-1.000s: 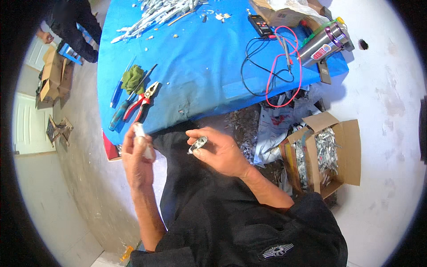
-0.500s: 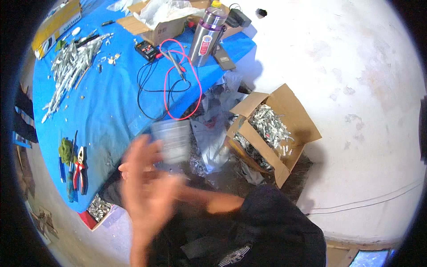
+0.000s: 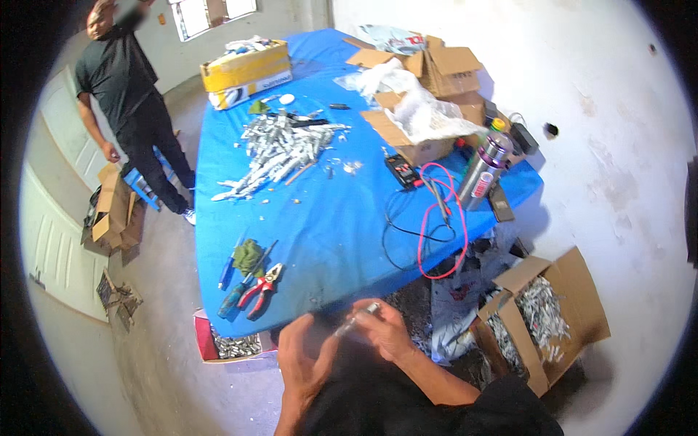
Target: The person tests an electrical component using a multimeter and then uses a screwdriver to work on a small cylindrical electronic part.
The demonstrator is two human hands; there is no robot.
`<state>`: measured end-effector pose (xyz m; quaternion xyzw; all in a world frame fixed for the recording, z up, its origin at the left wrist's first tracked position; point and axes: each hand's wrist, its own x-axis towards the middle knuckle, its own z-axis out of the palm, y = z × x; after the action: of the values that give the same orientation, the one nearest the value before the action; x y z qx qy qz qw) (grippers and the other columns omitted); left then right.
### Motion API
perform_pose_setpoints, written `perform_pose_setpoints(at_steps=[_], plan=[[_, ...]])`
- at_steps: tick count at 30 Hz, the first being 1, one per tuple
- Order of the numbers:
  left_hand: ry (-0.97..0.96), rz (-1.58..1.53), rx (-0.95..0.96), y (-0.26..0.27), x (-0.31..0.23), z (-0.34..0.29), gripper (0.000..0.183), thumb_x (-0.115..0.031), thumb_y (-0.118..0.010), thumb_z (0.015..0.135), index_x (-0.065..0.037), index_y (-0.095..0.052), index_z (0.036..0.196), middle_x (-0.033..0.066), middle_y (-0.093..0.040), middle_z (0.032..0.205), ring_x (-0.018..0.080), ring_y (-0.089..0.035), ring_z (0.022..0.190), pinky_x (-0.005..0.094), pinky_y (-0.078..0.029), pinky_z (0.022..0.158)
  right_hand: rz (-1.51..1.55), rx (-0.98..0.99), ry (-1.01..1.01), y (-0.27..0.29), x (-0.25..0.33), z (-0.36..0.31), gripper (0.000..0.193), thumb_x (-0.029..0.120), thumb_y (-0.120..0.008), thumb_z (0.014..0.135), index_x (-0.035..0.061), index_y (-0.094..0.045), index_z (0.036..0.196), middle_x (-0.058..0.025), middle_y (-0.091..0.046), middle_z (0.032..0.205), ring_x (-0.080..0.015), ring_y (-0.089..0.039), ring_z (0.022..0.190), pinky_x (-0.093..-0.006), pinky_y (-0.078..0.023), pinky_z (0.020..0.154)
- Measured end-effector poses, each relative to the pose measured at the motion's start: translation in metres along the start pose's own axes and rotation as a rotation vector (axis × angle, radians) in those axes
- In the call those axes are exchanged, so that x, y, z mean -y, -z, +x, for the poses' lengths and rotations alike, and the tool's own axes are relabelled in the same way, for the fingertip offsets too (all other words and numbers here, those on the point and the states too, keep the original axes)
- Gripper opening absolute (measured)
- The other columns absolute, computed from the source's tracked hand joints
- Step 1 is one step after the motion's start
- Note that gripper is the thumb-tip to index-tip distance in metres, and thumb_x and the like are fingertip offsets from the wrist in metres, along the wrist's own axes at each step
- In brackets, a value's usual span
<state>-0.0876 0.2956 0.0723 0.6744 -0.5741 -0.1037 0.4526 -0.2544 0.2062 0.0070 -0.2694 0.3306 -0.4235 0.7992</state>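
My right hand [image 3: 387, 333] is closed on a slim silvery stick-like piece [image 3: 355, 321] beyond the table's near edge. The lower end of that piece reaches the thumb of my left hand [image 3: 304, 360]; whether they touch is blurred. My left hand's thumb and fingers stand apart, with a gap between them. Nearest on the blue-covered table [image 3: 327, 240] lie red-handled pliers [image 3: 260, 291], a screwdriver [image 3: 234, 298], a blue pen-like tool [image 3: 227, 272] and a crumpled green cloth [image 3: 249, 256]. Farther off is a heap of similar silvery pieces [image 3: 280, 149].
A meter [image 3: 401, 171] with red and black leads, a steel flask [image 3: 486, 174] and opened cartons [image 3: 447, 69] stand at the right. Boxes of metal pieces [image 3: 236, 347] and scraps [image 3: 542, 312] sit below the table. A person [image 3: 131, 94] stands far left.
The view has swung left and up, bringing in the standing person. My left hand, raised and blurred before, is now lower beside my right. A blurred pale rectangular thing no longer shows.
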Motion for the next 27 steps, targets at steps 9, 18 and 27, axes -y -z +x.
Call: perform_pose_setpoints(at_steps=[9, 18, 27], plan=[[0.205, -0.093, 0.111, 0.018, 0.026, -0.041, 0.03, -0.011, -0.082, 0.082, 0.001, -0.072, 0.108, 0.0157, -0.074, 0.101, 0.0278, -0.072, 0.093, 0.0355, -0.057, 0.083, -0.19, 0.149, -0.057, -0.012, -0.031, -0.003, 0.026, 0.01, -0.069, 0.095, 0.001, -0.062, 0.119, -0.0051, -0.067, 0.103, -0.0136, -0.064, 0.093, -0.0269, -0.052, 0.081], [0.471, -0.376, 0.12, 0.045, 0.023, -0.05, 0.02, -0.01, -0.079, 0.086, 0.002, -0.075, 0.101, 0.009, -0.076, 0.09, 0.0148, -0.071, 0.085, 0.0296, -0.056, 0.079, -0.193, 0.27, -0.142, -0.03, -0.026, -0.01, 0.03, -0.001, -0.067, 0.092, -0.0003, -0.061, 0.122, -0.0082, -0.067, 0.105, -0.017, -0.065, 0.099, -0.0305, -0.052, 0.091], [0.411, -0.3, 0.178, 0.066, 0.053, -0.076, 0.023, -0.013, -0.082, 0.084, -0.001, -0.077, 0.103, 0.011, -0.077, 0.094, 0.0192, -0.073, 0.088, 0.0313, -0.057, 0.08, -0.842, 0.6, -0.194, -0.036, -0.022, -0.007, 0.03, 0.013, -0.074, 0.091, 0.0017, -0.07, 0.119, -0.0047, -0.071, 0.103, -0.0128, -0.066, 0.096, -0.0301, -0.054, 0.087]])
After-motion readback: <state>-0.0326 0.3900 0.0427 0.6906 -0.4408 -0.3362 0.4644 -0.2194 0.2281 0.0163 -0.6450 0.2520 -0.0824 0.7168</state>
